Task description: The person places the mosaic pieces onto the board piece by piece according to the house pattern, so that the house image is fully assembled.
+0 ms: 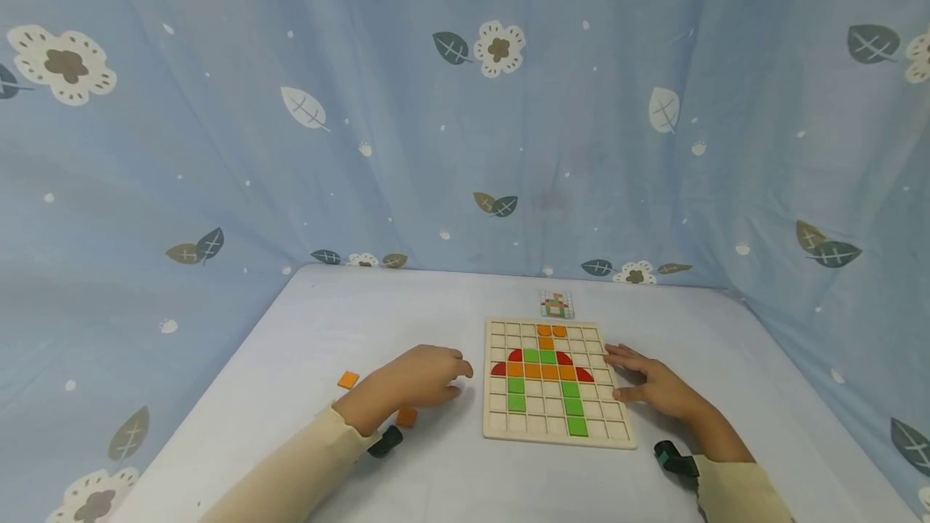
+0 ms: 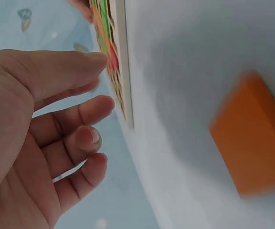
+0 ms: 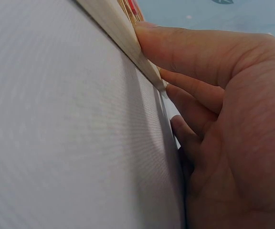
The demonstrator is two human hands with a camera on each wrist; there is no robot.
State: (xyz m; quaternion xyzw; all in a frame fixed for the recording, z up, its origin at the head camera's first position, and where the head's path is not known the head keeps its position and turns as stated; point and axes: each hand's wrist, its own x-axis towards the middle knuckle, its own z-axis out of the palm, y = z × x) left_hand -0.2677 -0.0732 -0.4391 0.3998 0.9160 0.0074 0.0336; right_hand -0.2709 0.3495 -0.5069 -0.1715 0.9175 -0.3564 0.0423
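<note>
A wooden grid board (image 1: 559, 442) lies on the white table, with red, orange and green flat pieces set in its cells. My left hand (image 1: 425, 375) hovers just left of the board, fingers loosely bent and nothing between them. In the left wrist view, an orange square tile (image 2: 254, 140) is on the table beside that hand, blurred. My right hand (image 1: 657, 386) rests at the board's right edge. Its thumb (image 3: 175, 47) touches the wooden rim in the right wrist view, and its fingers lie along the same side.
A small pattern card (image 1: 556, 305) lies behind the board. One orange tile (image 1: 348, 379) is left of the left forearm, another orange tile (image 1: 406, 417) near the left wrist. A blue patterned curtain (image 1: 407, 144) hangs behind and at the sides of the table.
</note>
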